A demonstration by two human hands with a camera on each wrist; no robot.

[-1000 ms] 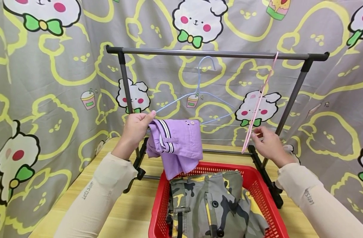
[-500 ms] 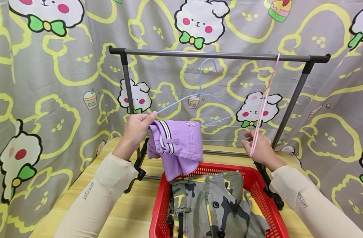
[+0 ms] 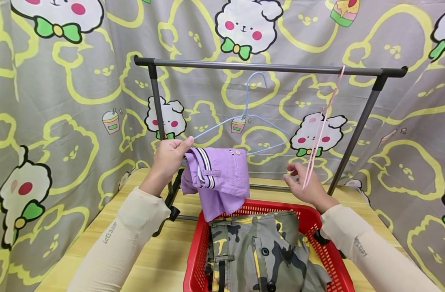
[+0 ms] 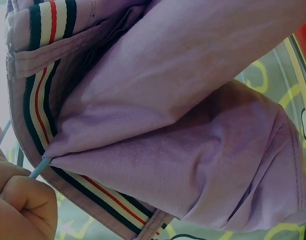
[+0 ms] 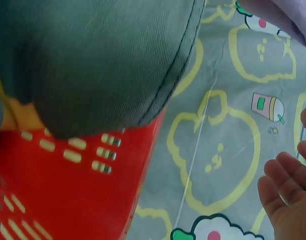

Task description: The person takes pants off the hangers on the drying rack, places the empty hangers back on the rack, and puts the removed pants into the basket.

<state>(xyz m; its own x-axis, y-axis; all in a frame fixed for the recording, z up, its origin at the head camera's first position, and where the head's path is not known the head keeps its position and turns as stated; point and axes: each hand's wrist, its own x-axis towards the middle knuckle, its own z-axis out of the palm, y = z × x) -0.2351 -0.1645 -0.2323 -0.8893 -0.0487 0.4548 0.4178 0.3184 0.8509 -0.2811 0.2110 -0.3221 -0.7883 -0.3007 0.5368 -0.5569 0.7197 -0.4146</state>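
Note:
My left hand (image 3: 168, 159) pinches one end of a light blue wire hanger (image 3: 216, 125), which it holds up in front of the rack. Folded purple trousers (image 3: 226, 170) with a striped waistband hang over the hanger's lower bar. In the left wrist view, the trousers (image 4: 143, 120) lie right beside the pinching fingers (image 4: 23, 200). My right hand (image 3: 307, 184) is raised above the basket with nothing in its loosely bent fingers. It is behind a pink hanger (image 3: 319, 138) that hangs from the rack's bar; whether they touch I cannot tell. Its fingers (image 5: 280, 185) look relaxed in the right wrist view.
A dark metal garment rack (image 3: 266, 67) stands on a wooden table (image 3: 134, 251). In front of it is a red plastic basket (image 3: 194, 259) with camouflage trousers (image 3: 251, 247) inside. A patterned curtain (image 3: 80, 77) closes off the back and sides.
My right hand has moved left, from the right of the pink hanger to behind it. The pink hanger swung right, then slightly back. The left hand, blue hanger and purple trousers have hardly moved.

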